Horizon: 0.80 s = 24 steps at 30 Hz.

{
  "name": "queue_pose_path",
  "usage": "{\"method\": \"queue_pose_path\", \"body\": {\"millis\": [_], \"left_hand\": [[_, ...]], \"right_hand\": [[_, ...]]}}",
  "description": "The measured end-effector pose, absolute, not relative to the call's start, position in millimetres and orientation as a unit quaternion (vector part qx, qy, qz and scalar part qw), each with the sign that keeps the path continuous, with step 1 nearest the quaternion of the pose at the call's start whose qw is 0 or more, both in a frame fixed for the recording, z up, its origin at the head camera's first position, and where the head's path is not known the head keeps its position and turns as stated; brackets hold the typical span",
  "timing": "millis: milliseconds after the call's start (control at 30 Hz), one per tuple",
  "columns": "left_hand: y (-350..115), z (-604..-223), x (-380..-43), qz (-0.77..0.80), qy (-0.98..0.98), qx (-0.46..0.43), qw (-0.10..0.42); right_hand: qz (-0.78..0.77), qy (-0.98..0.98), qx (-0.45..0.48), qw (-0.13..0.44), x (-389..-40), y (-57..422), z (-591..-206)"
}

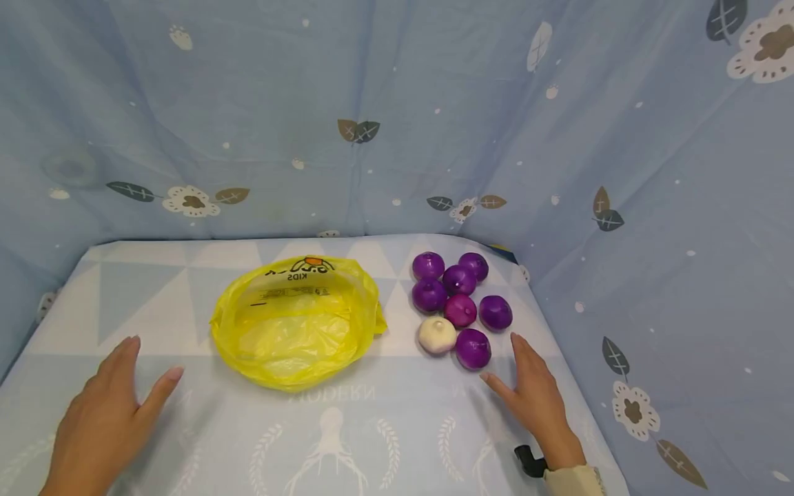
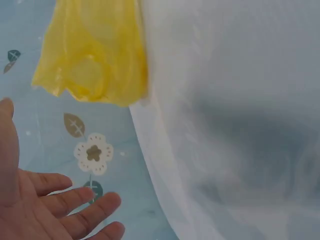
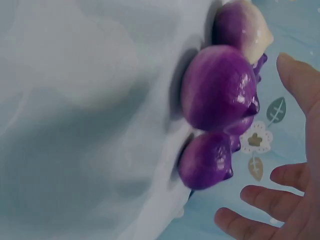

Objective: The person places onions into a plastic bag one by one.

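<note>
A yellow plastic bag (image 1: 291,337) lies with its mouth spread wide, left of the middle of the table; dark print shows on its inner back wall. To its right sits a loose cluster of several glossy purple onions (image 1: 473,348) and one cream-white onion (image 1: 437,335), whose underside looks purple in the right wrist view. My left hand (image 1: 102,417) hovers left of the bag, fingers extended and thumb apart, holding nothing. Just in front of the cluster, my right hand (image 1: 535,393) has its thumb and fingers spread near the closest purple onion (image 3: 217,87), also holding nothing.
A patterned cloth (image 1: 329,448) covers the table. Blue fabric with flowers and leaves (image 1: 279,103) hangs behind it and along both sides. A dark, yellow-edged item (image 1: 502,253) shows at the back right corner. A black strap piece (image 1: 529,461) sits at my right wrist.
</note>
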State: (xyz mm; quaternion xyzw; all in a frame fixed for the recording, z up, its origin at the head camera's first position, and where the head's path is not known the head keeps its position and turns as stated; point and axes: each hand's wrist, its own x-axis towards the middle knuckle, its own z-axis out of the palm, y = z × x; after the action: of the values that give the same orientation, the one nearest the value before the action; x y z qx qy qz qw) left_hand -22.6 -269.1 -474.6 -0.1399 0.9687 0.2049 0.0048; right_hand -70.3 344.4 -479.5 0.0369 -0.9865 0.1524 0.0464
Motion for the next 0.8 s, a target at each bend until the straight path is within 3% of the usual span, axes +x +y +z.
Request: {"method": "queue_pose_path", "body": {"millis": [467, 800], "left_hand": [[-232, -458, -40, 0.273, 0.949, -0.150, -0.051], [-216, -459, -49, 0.296, 0.938, -0.179, -0.027]], "right_hand": [[0.174, -0.983, 0.056, 0.031, -82, 327, -487], [0.199, -0.979, 0.048, 0.008, -91, 329, -490]]}}
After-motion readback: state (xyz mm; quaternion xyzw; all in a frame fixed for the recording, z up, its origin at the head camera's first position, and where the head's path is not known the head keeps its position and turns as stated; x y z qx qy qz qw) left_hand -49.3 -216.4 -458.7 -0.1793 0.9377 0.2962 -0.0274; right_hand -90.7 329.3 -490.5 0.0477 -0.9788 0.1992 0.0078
